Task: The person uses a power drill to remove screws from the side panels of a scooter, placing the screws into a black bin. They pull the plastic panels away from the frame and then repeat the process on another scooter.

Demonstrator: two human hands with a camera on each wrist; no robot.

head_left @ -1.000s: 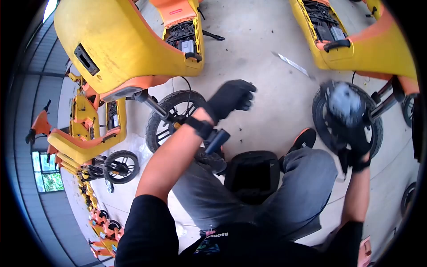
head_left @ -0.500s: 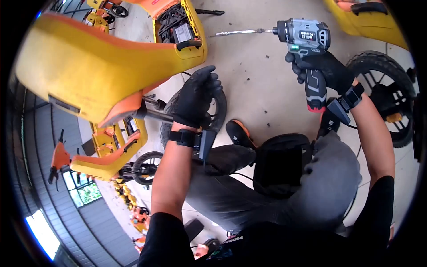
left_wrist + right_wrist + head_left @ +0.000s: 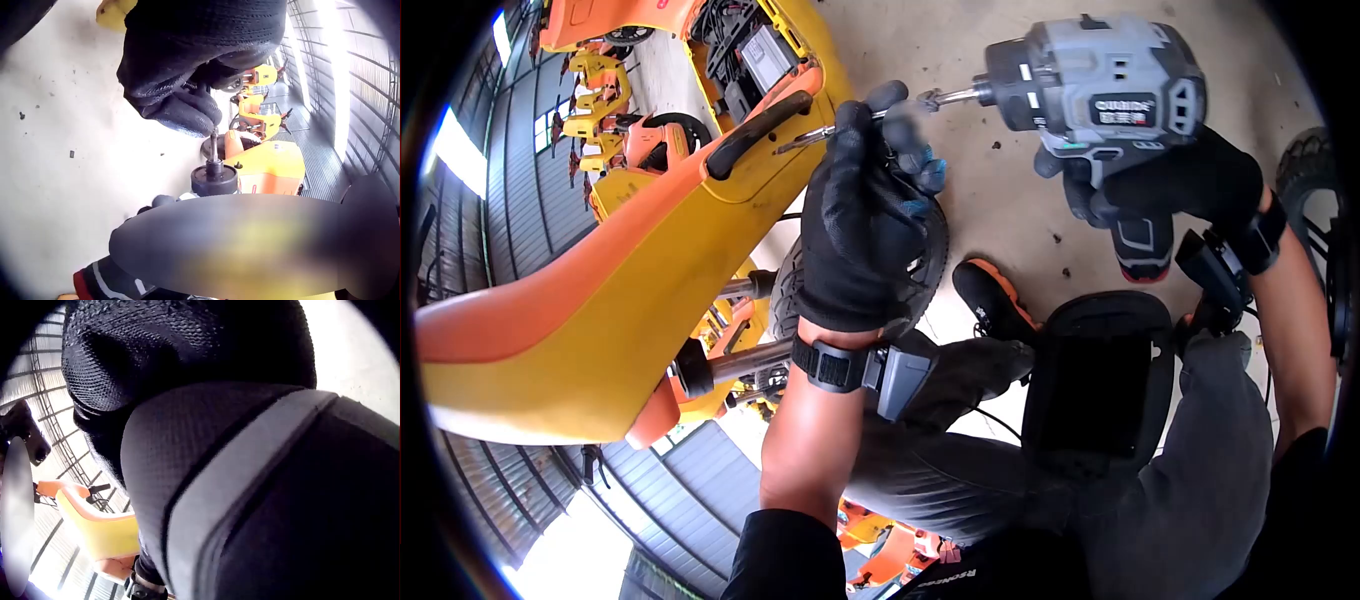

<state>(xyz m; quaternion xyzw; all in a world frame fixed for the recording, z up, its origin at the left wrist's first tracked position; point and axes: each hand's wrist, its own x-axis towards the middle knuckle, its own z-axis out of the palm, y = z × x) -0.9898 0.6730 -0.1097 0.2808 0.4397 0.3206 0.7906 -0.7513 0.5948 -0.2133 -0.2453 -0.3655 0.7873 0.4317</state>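
Observation:
In the head view, a grey and black power driver (image 3: pixel 1115 85) points left, its handle gripped by my gloved right hand (image 3: pixel 1180 185). A long metal bit (image 3: pixel 953 97) runs from its chuck toward my gloved left hand (image 3: pixel 865 205), whose curled fingers pinch the shaft. The bit's far end (image 3: pixel 800 140) shows past the fingers, in front of the yellow scooter body. From the left wrist, the left hand (image 3: pixel 200 69) has its fingertips at the bit (image 3: pixel 214 147), just above the driver's black chuck (image 3: pixel 214 179). The right wrist view shows the right hand (image 3: pixel 187 356) round the dark handle (image 3: pixel 262 487).
A yellow and orange scooter (image 3: pixel 630 320) fills the left, with an open compartment (image 3: pixel 745 60) at its top. A black open bag (image 3: pixel 1100 380) lies between the person's legs. Wheels stand behind the left hand and at the right edge. More scooters line the background.
The driver has come up from the right side, then closer to the left hand. The left hand's fingers have closed round the bit. The view has turned toward the left scooter.

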